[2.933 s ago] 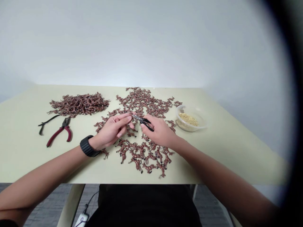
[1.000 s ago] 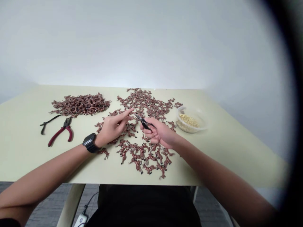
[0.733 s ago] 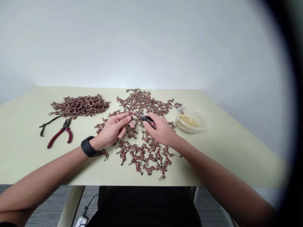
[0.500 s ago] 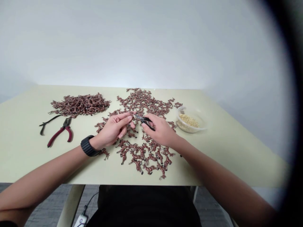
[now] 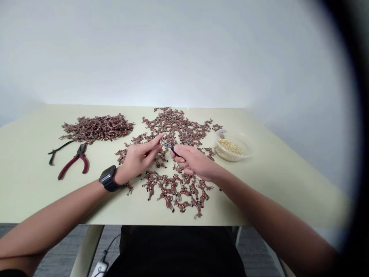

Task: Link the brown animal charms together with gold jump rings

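My right hand (image 5: 191, 159) is closed around the black handles of small pliers (image 5: 176, 151), whose metal jaws point left to the fingertips of my left hand. My left hand (image 5: 141, 156) is pinched at the jaws, thumb and forefinger stretched forward; whatever sits between them is too small and hidden to make out. Below and behind both hands lie many small brown animal figures (image 5: 181, 192), like deer with antlers, spread over the table. A clear round tub (image 5: 246, 154) holding small gold-coloured metal pieces (image 5: 229, 147) stands to the right of my right hand.
A dense heap of brown animal figures (image 5: 98, 127) lies at the back left. In front of it are red-handled pliers (image 5: 75, 161) and a thin black strip-like thing (image 5: 59, 150). The pale table (image 5: 273, 184) ends at a wall; a white power strip (image 5: 100, 268) is below.
My right hand has turned over and squeezed the pliers' handles together. My left hand has rolled so its back shows more, with its fingers drawn closer together.
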`<action>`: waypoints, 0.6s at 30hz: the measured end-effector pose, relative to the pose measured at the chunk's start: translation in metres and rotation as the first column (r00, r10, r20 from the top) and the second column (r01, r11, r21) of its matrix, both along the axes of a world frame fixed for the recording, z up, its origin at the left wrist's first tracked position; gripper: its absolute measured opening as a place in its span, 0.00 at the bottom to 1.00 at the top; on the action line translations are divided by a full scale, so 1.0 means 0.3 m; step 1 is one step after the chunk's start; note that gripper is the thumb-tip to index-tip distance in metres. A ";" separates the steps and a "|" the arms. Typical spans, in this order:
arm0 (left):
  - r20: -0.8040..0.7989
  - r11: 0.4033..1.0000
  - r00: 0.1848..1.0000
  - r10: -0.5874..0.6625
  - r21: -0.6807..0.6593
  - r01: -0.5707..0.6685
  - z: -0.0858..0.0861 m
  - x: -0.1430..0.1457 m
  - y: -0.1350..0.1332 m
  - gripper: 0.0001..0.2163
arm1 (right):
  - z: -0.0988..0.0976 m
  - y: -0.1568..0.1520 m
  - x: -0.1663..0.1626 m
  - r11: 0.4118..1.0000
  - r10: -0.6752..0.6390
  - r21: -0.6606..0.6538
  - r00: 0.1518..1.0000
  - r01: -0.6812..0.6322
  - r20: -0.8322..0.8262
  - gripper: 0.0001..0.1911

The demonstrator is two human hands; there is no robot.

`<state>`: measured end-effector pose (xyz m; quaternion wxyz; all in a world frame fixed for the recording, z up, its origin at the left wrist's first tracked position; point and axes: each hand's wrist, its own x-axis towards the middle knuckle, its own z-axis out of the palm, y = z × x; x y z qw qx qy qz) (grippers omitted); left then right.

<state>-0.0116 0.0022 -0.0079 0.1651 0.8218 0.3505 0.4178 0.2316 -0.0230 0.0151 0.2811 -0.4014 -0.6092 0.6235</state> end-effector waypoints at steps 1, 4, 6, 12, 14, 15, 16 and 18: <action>-0.106 0.985 0.994 -0.003 0.169 0.021 -0.004 -0.019 0.017 0.23 | 0.007 0.000 0.002 0.989 0.052 -0.134 0.995 -0.063 -0.082 0.20; -0.293 0.925 0.956 -0.004 0.362 0.115 -0.007 -0.056 0.055 0.23 | 0.016 0.005 0.006 0.922 0.126 -0.333 0.967 -0.197 -0.223 0.21; -0.230 0.945 0.973 -0.017 0.313 0.090 -0.002 -0.051 0.055 0.21 | 0.008 0.009 0.006 0.954 0.082 -0.271 0.979 -0.131 -0.185 0.21; 0.353 0.827 0.935 0.012 -0.529 0.189 0.037 0.031 -0.005 0.27 | -0.033 0.023 0.016 0.799 -0.355 0.573 0.912 0.182 0.205 0.15; 0.451 0.714 0.891 0.043 -0.638 0.289 0.048 0.043 -0.014 0.28 | -0.041 0.028 0.020 0.703 -0.405 0.700 0.879 0.122 0.253 0.13; 0.482 0.679 0.875 0.053 -0.660 0.322 0.051 0.046 -0.016 0.27 | -0.045 0.030 0.021 0.671 -0.411 0.736 0.873 0.094 0.263 0.13; 0.503 0.653 0.863 0.058 -0.672 0.348 0.054 0.047 -0.017 0.26 | -0.048 0.031 0.020 0.647 -0.409 0.759 0.872 0.069 0.270 0.13; 0.531 0.622 0.845 0.060 -0.682 0.384 0.056 0.048 -0.020 0.24 | -0.053 0.033 0.016 0.626 -0.392 0.780 0.876 0.031 0.280 0.13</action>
